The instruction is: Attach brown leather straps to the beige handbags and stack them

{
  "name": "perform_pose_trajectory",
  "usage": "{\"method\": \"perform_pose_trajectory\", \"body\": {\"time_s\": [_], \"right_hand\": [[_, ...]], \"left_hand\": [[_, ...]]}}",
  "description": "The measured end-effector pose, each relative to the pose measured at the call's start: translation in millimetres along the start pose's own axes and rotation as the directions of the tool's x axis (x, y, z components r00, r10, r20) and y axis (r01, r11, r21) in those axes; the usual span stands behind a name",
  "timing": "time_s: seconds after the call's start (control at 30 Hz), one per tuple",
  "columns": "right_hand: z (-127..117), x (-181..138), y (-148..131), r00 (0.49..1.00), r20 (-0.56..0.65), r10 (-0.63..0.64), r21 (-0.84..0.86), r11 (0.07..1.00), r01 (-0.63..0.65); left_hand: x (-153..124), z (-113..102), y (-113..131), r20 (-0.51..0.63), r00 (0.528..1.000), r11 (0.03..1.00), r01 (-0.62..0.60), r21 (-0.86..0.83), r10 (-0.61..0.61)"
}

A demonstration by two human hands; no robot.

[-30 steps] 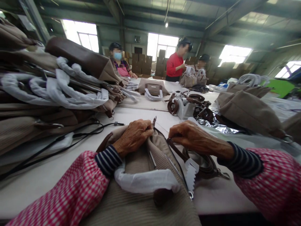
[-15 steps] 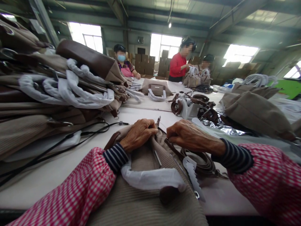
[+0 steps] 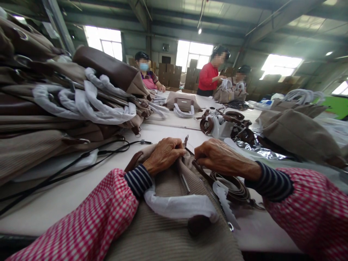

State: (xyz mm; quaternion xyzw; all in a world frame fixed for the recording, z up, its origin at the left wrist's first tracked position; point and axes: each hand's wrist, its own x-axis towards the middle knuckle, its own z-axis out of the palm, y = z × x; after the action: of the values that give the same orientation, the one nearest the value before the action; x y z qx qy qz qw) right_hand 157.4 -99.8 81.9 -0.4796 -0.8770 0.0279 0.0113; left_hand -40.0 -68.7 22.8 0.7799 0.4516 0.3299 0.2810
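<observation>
A beige knit handbag (image 3: pixel 165 224) lies on the white table (image 3: pixel 67 195) right in front of me, its handle wrapped in white paper (image 3: pixel 179 204). My left hand (image 3: pixel 164 156) is closed on the far top edge of the bag by a metal clasp (image 3: pixel 186 140). My right hand (image 3: pixel 219 157) pinches the end of a brown leather strap (image 3: pixel 231 183) that coils beside the bag's open zipper (image 3: pixel 214 201). Both hands sit close together at the bag's far end.
A tall pile of beige and brown bags (image 3: pixel 62 105) with paper-wrapped handles fills the left. More bags (image 3: pixel 299 134) lie at right, brown straps and a white device (image 3: pixel 221 125) in the middle. A black cord (image 3: pixel 81 163) runs across the table. Three people (image 3: pixel 209 76) work at the far end.
Both hands stay on the bag's far end and barely shift. The view has drifted slightly, so everything sits a little further right in the picture.
</observation>
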Motion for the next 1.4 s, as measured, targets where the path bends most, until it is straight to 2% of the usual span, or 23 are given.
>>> {"method": "perform_pose_trajectory", "body": {"time_s": [1.4], "right_hand": [[4.5, -0.5, 2.6, 0.999, -0.041, -0.013, 0.055, 0.998, 0.015]], "left_hand": [[1.0, 0.3, -0.1, -0.009, 1.000, 0.998, -0.007, 0.065, 0.008]]}}
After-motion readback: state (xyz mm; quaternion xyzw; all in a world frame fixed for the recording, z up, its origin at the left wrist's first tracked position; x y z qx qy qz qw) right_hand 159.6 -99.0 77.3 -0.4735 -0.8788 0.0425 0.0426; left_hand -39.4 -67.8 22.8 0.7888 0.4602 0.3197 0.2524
